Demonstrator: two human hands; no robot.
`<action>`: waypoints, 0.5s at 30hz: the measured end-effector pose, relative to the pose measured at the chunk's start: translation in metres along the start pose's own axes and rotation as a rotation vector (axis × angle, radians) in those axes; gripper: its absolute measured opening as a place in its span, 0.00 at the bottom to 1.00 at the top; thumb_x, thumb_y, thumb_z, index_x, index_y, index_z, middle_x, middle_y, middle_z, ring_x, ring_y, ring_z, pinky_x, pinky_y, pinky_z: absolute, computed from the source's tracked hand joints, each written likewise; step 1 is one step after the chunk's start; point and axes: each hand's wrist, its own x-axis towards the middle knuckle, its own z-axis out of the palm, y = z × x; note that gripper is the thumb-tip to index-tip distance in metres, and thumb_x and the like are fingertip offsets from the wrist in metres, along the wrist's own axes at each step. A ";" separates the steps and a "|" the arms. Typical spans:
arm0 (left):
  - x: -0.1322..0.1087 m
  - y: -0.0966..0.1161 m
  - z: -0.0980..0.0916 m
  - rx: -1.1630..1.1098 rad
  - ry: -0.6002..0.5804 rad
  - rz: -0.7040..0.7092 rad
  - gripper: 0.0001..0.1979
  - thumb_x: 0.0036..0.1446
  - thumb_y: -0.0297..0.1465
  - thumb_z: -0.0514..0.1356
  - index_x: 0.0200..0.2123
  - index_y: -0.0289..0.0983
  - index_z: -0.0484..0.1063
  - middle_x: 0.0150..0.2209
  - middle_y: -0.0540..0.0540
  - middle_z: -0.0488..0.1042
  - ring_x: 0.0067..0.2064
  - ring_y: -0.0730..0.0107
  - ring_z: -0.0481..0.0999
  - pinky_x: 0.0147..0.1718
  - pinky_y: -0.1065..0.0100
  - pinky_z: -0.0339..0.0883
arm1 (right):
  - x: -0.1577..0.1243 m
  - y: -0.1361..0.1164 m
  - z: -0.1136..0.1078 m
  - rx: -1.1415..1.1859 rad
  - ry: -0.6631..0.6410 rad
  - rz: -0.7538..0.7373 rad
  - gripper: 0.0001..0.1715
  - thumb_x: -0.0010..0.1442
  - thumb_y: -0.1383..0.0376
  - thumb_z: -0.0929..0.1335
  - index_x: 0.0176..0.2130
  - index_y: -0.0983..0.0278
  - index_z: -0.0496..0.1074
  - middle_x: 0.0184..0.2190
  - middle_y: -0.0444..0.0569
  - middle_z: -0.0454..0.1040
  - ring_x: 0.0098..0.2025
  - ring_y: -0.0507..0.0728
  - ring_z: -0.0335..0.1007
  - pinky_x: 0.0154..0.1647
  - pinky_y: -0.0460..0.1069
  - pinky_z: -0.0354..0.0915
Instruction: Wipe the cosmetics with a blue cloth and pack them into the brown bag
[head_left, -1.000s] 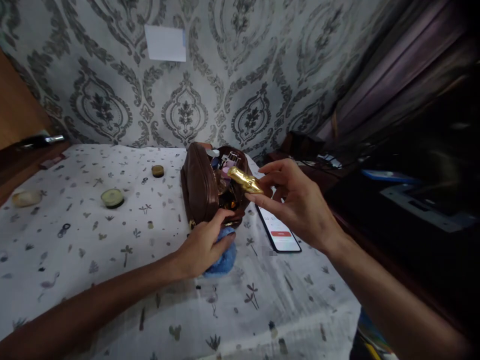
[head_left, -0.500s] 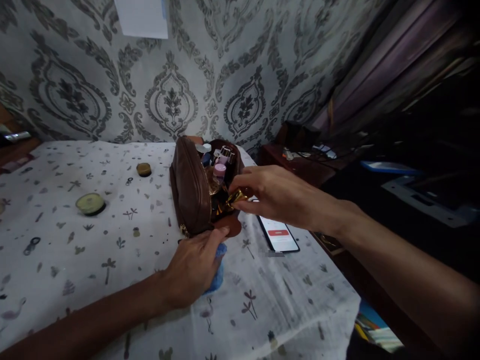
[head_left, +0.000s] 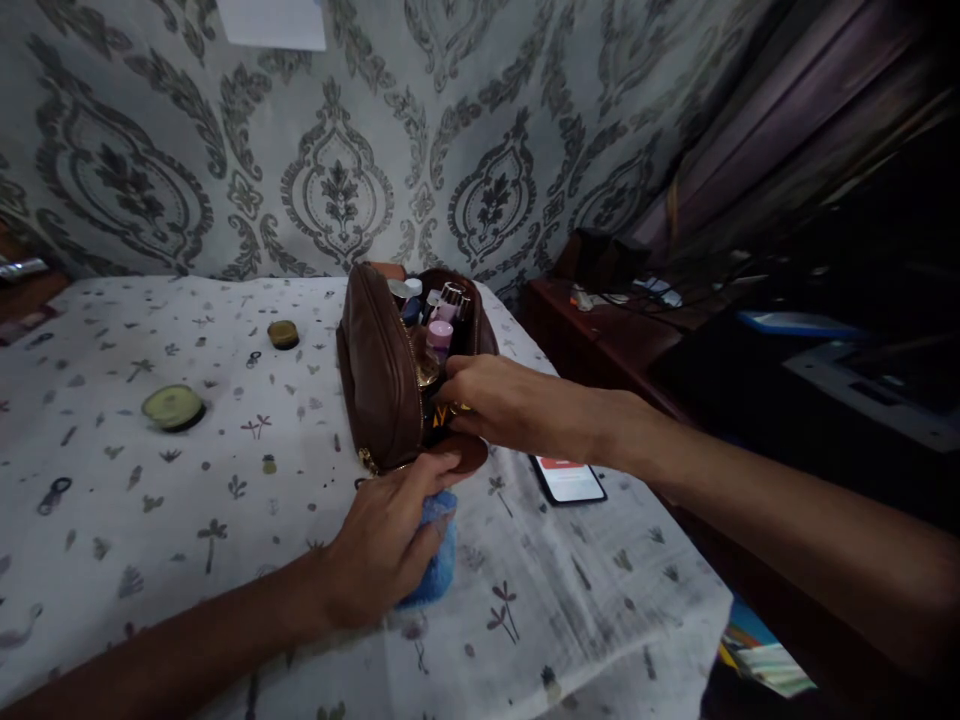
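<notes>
An unzipped brown toiletry bag [head_left: 381, 385] lies on the patterned tablecloth, filled with several small bottles, among them a pink-capped one [head_left: 439, 335]. My right hand [head_left: 499, 405] reaches into its near end, fingers pinched on a small shiny gold-coloured item that is mostly hidden. Closed around a fluffy blue cloth [head_left: 439, 565], my left hand [head_left: 386, 530] also presses its index finger on the bag's brown end flap [head_left: 466, 455]. A phone [head_left: 571, 482] with a lit screen lies partly behind my right forearm.
On the tablecloth [head_left: 315, 600] to the left sit a greenish round lid or tin [head_left: 173, 407] and a smaller brownish round one [head_left: 283, 334]. A patterned curtain or wall covering [head_left: 337, 200] stands behind. Right of the table is a dark red surface [head_left: 622, 350] with cables.
My right hand has moved left and down into the bag's opening with the gold-coloured item, which is now mostly hidden. My left hand stays at the flap; more of the blue cloth shows.
</notes>
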 end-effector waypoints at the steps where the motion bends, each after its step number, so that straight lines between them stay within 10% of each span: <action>1: 0.000 0.000 0.000 -0.005 -0.007 -0.005 0.20 0.65 0.26 0.53 0.59 0.40 0.60 0.57 0.37 0.76 0.59 0.55 0.76 0.56 0.52 0.72 | -0.002 0.001 0.001 0.013 0.013 0.003 0.07 0.58 0.76 0.68 0.33 0.66 0.75 0.34 0.50 0.76 0.32 0.53 0.69 0.31 0.47 0.57; 15: -0.002 0.000 0.000 -0.037 -0.032 -0.052 0.19 0.66 0.28 0.53 0.59 0.40 0.59 0.60 0.37 0.74 0.61 0.57 0.74 0.59 0.52 0.69 | -0.009 -0.013 -0.001 -0.077 -0.020 0.225 0.02 0.58 0.71 0.73 0.33 0.65 0.78 0.33 0.50 0.78 0.34 0.54 0.71 0.30 0.47 0.53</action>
